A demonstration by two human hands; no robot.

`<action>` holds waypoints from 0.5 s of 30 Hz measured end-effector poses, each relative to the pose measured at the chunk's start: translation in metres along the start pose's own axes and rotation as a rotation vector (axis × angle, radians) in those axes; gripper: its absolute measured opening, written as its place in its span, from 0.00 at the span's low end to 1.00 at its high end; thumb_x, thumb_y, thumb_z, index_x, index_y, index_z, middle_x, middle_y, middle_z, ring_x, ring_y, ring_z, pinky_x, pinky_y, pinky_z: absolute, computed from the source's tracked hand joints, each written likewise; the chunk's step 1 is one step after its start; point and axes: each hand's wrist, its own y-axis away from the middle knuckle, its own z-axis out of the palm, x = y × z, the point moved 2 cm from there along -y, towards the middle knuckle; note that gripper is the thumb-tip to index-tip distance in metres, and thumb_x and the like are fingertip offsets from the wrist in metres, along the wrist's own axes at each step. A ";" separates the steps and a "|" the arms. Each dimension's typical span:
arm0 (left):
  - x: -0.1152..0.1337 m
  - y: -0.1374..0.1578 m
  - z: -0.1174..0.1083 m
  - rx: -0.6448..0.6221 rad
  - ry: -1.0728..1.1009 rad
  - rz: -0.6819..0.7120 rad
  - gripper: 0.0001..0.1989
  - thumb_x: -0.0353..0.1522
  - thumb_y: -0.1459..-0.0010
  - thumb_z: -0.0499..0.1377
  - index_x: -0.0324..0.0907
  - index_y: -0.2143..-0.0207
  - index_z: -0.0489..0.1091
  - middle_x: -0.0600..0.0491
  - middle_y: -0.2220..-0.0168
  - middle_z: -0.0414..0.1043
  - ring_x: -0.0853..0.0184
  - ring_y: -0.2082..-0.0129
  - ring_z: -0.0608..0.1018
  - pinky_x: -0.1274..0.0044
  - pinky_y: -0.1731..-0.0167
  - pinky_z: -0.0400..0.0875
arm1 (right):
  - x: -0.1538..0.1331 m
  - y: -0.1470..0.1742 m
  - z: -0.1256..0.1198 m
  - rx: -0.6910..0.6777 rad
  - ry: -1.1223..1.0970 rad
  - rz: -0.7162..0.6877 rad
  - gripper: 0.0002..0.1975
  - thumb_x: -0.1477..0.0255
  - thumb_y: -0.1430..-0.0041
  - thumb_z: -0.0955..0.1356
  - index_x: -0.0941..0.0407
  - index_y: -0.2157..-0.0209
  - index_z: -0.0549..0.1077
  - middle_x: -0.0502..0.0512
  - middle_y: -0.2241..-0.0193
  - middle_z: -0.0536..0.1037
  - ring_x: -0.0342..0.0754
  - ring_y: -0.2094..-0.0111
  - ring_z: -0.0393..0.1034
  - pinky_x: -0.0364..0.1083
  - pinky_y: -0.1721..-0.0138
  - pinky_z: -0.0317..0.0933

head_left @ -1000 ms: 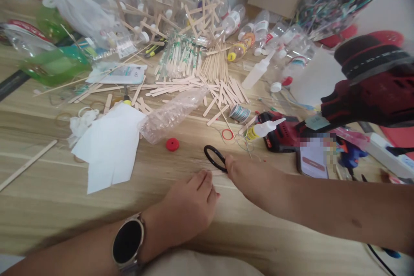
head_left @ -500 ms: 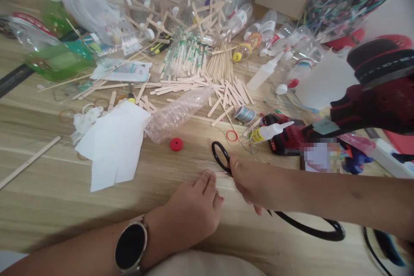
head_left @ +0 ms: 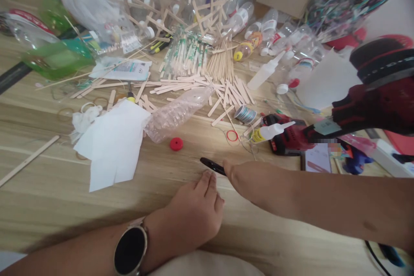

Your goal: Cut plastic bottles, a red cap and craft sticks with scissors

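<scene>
Resting knuckles-up on the pale wood-grain tabletop [head_left: 48, 181], the left hand [head_left: 194, 211], a round black-faced watch [head_left: 130, 250] on its wrist, has its fingers drawn together, their tips down on the wood; whether they pinch anything I cannot tell. Just beside it the right hand [head_left: 255, 181] is closed on the black scissors [head_left: 211, 165], of which only one glossy plastic handle loop shows, jutting left beyond the fingers and lying nearly edge-on above the tabletop. The blades are hidden under the hand, and with the left fingertips so near, I judge a nick or a skid across the smooth laminate the likeliest mishap.

Farther out lie a small red plastic disc [head_left: 176, 144], a crumpled sheet of white paper [head_left: 113, 146] and a ribbed, clear, crushed plastic bottle [head_left: 177, 113]. Beyond these, flat pale wooden craft sticks [head_left: 226, 90] lie scattered, thin and matte. At right, a red and black power drill [head_left: 381, 95] bulks large.
</scene>
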 end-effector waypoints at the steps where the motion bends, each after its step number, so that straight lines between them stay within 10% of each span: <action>1: 0.000 0.000 0.000 -0.002 -0.002 0.002 0.10 0.28 0.36 0.55 0.33 0.64 0.75 0.36 0.59 0.82 0.55 0.59 0.83 0.71 0.69 0.76 | 0.001 -0.001 0.000 -0.038 -0.052 0.012 0.26 0.90 0.54 0.68 0.67 0.51 0.72 0.65 0.64 0.82 0.56 0.65 0.79 0.44 0.73 0.64; 7: 0.002 0.000 0.001 -0.001 0.000 -0.006 0.09 0.28 0.36 0.55 0.34 0.65 0.75 0.37 0.59 0.82 0.54 0.58 0.83 0.70 0.68 0.75 | 0.003 -0.014 0.015 -0.114 -0.140 0.094 0.13 0.85 0.41 0.61 0.60 0.65 0.75 0.50 0.80 0.77 0.43 0.84 0.70 0.40 0.80 0.59; 15: 0.001 -0.003 -0.002 0.022 -0.007 -0.017 0.11 0.28 0.35 0.54 0.34 0.67 0.75 0.37 0.60 0.82 0.55 0.61 0.84 0.71 0.70 0.74 | 0.001 -0.001 -0.001 -0.035 0.138 -0.114 0.27 0.87 0.52 0.70 0.67 0.48 0.71 0.63 0.64 0.82 0.52 0.67 0.77 0.43 0.77 0.55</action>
